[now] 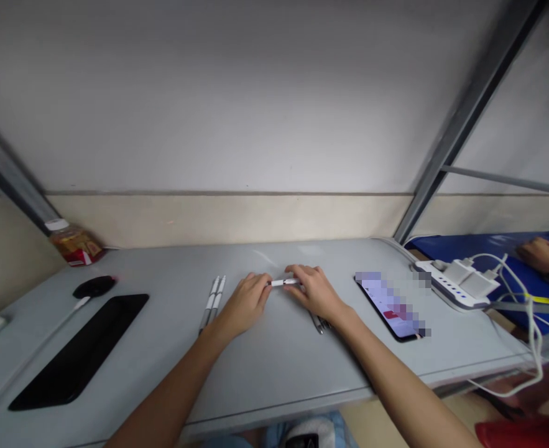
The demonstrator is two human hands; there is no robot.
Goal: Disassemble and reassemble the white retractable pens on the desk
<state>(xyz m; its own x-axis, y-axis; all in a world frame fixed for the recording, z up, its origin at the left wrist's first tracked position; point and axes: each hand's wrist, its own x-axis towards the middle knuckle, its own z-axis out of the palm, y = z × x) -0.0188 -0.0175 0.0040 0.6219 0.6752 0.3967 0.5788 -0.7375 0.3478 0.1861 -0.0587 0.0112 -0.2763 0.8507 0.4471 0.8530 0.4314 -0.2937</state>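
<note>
Between my two hands a white pen (278, 283) is held sideways just above the grey desk. My left hand (246, 302) is closed on its left end, and the fingers of my right hand (315, 289) pinch the right end. Two white and grey pens (213, 300) lie side by side on the desk, just left of my left hand. Under my right wrist several more pens (318, 323) lie partly hidden, with only their tips showing.
At the right are a lit phone (390, 308) and a white power strip (451, 286) with plugged-in chargers and loose cables. A black tablet-like slab (81, 351), a black puck (94, 287) and a bottle (74, 242) occupy the left. Another person's hand (544, 254) rests on a blue surface, far right.
</note>
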